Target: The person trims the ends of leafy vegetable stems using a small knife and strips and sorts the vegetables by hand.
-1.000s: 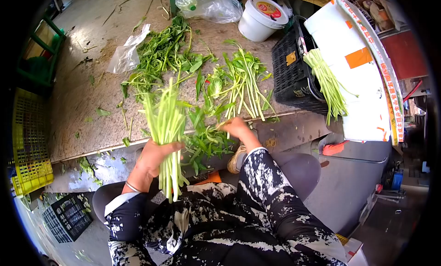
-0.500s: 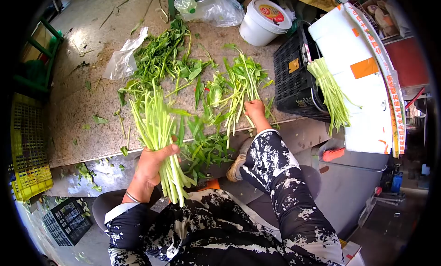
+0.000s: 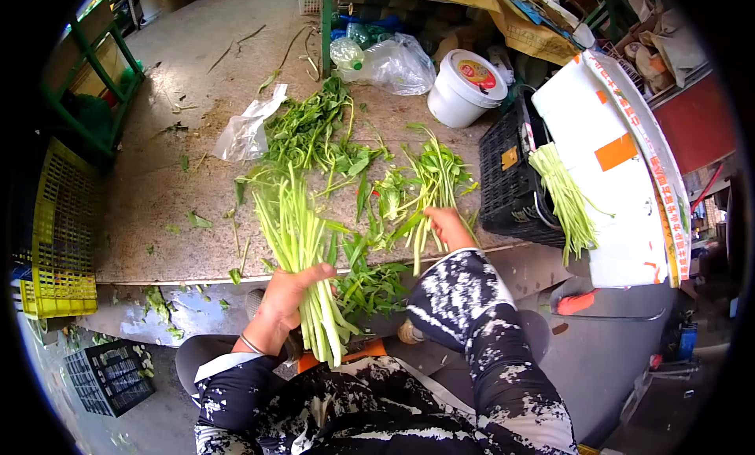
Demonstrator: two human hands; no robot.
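My left hand point(image 3: 292, 291) is wrapped round a thick bunch of long green vegetable stems point(image 3: 292, 227), held upright just in front of the ledge; the cut ends point down toward my lap. My right hand point(image 3: 450, 228) has its fingers curled in at the lower stems of a loose leafy bundle point(image 3: 440, 172) lying on the ledge. Its fingertips are partly hidden, but stems seem pinched there. Between my hands, loose green leaves point(image 3: 370, 286) spill over the ledge's edge. Behind the held bunch lies a heap of leafy greens point(image 3: 311, 125).
A white lidded bucket point(image 3: 464, 93) and a black crate point(image 3: 511, 180) stand back right. Beside them, trimmed stems point(image 3: 565, 203) rest against a white foam box point(image 3: 621, 211). Clear plastic bags point(image 3: 250, 128) lie farther back. A yellow crate point(image 3: 63, 235) is on the left, a black crate point(image 3: 110, 376) below.
The view has tilted up, so everything sits lower and slightly to the right in the picture. My left hand keeps the bunch; my right hand stays at the leafy bundle.
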